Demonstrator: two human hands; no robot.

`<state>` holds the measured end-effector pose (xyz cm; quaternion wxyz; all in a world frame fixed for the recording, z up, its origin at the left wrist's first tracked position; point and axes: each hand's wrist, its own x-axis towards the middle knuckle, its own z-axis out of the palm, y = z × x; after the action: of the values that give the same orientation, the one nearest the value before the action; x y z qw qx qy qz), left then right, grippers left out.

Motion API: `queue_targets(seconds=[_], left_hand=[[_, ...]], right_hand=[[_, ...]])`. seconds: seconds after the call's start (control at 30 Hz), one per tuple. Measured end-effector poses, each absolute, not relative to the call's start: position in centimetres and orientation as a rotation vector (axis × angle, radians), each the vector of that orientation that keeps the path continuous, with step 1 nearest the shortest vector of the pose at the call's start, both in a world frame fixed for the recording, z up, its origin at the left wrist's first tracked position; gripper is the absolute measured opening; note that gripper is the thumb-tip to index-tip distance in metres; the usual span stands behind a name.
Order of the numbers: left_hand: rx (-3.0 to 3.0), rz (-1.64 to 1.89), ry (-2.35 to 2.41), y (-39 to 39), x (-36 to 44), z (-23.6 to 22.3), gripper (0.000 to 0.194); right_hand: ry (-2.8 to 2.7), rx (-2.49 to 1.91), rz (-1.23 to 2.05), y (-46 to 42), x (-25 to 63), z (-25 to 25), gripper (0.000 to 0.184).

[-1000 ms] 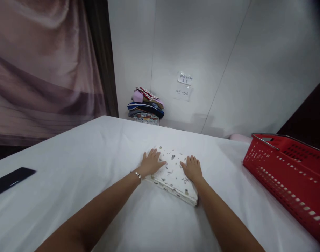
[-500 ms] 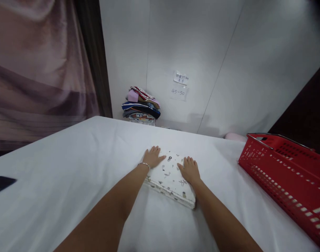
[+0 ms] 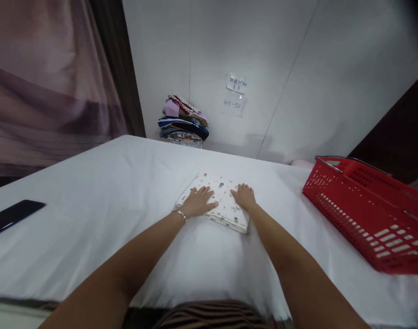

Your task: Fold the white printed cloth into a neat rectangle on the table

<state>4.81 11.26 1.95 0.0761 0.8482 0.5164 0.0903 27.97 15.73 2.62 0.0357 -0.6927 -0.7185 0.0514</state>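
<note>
A folded white cloth (image 3: 219,192) with small dark prints lies flat on the white-covered table (image 3: 102,183). My left hand (image 3: 198,203) rests palm down on its near left part, fingers stretched out. A thin bracelet sits on that wrist. My right hand (image 3: 243,196) lies flat on the cloth's right side, fingers spread and pointing away from me. Neither hand holds anything.
A red plastic basket (image 3: 359,205) stands at the table's right. A stack of folded coloured clothes (image 3: 183,122) sits at the far edge against the white wall, under two paper notes (image 3: 235,95). A dark phone (image 3: 12,215) lies at the left. A pinkish curtain hangs at the left.
The folded cloth and both hands have slid farther from me across the table. My left hand moved from the cloth's left edge onto its top. The view has pulled back.
</note>
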Motion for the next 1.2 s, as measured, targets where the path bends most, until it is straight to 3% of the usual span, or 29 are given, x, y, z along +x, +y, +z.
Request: queue_targets(seconds=[0.43,0.8,1.2], left_hand=[[2.591,0.362,1.56,11.2,5.1,2.3,0.063],[2.59,0.815,1.211,7.6,5.2,2.8,0.029],[2.713,0.695,1.055,7.6,5.8,3.3,0.024]], right_hand=[[-2.317,-1.836,0.212,7.2,26.4,1.8,0.066],[-2.076,-1.173,0.28,3.5,29.0,0.5,0.022],[-2.174,-1.268,0.082,2.4,27.8,1.8,0.021]])
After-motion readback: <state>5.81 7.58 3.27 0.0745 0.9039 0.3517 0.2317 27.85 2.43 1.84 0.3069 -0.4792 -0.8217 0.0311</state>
